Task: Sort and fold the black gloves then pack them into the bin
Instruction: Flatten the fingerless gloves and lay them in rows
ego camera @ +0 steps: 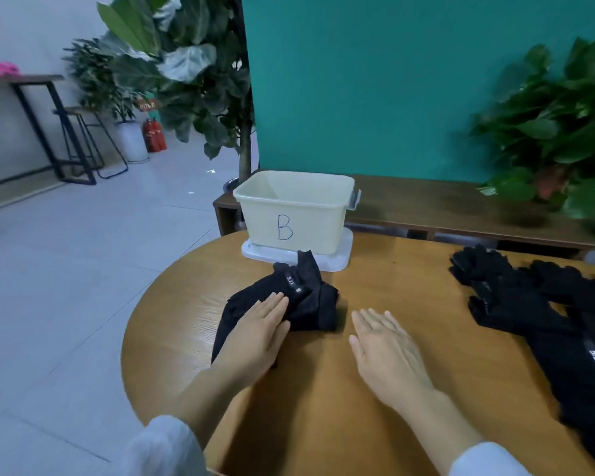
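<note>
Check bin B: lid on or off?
Off. The bin is open-topped, its pale inner walls showing, and it stands on what looks like its lid on the table.

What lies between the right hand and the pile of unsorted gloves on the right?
Nothing: in the head view only bare wooden table separates the right hand from the glove pile.

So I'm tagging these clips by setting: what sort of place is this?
Probably an office or lounge-type indoor space, not a workshop. A round wooden table stands on a pale tiled floor, with large potted plants around it and a high table with a stool behind.
</note>
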A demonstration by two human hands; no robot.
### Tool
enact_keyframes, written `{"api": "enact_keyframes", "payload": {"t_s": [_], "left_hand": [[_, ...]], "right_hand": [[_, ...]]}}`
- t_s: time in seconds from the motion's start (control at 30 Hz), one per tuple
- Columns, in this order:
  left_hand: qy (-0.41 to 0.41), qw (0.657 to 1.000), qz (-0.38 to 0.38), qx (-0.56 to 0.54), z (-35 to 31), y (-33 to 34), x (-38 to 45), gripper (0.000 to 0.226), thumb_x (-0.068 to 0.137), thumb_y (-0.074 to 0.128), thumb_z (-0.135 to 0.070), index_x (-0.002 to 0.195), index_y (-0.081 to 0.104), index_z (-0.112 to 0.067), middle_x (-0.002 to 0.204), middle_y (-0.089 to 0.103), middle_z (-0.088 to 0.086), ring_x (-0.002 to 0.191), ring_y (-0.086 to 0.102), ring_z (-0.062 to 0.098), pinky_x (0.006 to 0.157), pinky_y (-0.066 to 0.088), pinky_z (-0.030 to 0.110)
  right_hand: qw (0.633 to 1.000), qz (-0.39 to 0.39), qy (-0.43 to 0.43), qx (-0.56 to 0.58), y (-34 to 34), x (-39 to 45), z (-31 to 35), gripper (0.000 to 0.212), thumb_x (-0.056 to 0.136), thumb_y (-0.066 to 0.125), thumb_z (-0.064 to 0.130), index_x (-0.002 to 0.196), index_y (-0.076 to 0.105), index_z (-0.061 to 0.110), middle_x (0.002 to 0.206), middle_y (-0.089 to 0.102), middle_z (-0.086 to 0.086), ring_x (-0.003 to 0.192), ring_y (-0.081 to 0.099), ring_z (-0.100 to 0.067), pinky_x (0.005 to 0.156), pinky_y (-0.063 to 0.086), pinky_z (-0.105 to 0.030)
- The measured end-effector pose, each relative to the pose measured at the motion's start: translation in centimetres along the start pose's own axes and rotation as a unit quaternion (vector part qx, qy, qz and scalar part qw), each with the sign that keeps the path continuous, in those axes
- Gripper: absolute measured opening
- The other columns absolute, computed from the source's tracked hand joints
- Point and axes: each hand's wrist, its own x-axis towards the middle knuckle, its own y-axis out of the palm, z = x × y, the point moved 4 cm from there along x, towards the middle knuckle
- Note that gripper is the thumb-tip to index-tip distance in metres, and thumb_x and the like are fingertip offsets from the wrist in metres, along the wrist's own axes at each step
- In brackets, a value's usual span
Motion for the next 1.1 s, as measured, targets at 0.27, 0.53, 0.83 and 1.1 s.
{"api": "enact_keyframes", "payload": {"t_s": [0.27,0.53,0.83,1.1], "left_hand": [[-0.018,1.000,0.011,-0.009,3.7,-0.8,6.4,0.051,0.094,0.031,-0.045,0.109,0.061,-0.007,0.108,0.065,0.001,0.102,0.057,0.020,0.091,0.044,0.034],[-0.033,0.999,0.000,0.020,3.2,1.7,8.8,0.059,0.077,0.047,-0.061,0.090,0.073,-0.010,0.094,0.072,0.000,0.092,0.063,0.019,0.083,0.048,0.033],[-0.076,0.996,-0.012,0.038,3.4,1.5,8.9,0.053,0.083,0.028,-0.049,0.086,0.070,-0.016,0.087,0.069,-0.006,0.086,0.061,0.013,0.071,0.050,0.034],[-0.104,0.986,-0.112,-0.070,0.7,-5.6,8.1,0.030,0.091,0.046,-0.039,0.091,0.072,-0.024,0.080,0.070,-0.006,0.077,0.063,0.007,0.073,0.053,0.033]], "right_hand": [[0.997,-0.032,-0.072,-0.008,3.3,8.9,1.4,0.035,0.092,0.061,0.022,0.125,0.062,0.010,0.127,0.064,-0.007,0.127,0.054,-0.020,0.114,0.013,-0.027],[0.993,-0.011,-0.109,-0.042,6.0,12.9,1.4,0.029,0.082,0.072,0.033,0.106,0.068,0.016,0.109,0.067,-0.001,0.114,0.062,-0.019,0.112,0.030,-0.033],[0.993,-0.026,-0.106,-0.041,6.2,13.1,0.9,0.032,0.069,0.084,0.034,0.093,0.074,0.016,0.098,0.072,-0.002,0.100,0.069,-0.019,0.102,0.042,-0.034],[0.993,-0.055,-0.102,0.025,0.4,12.1,0.7,0.046,0.102,0.041,0.037,0.142,0.040,0.015,0.142,0.047,0.002,0.136,0.036,-0.016,0.117,0.012,-0.023]]}}
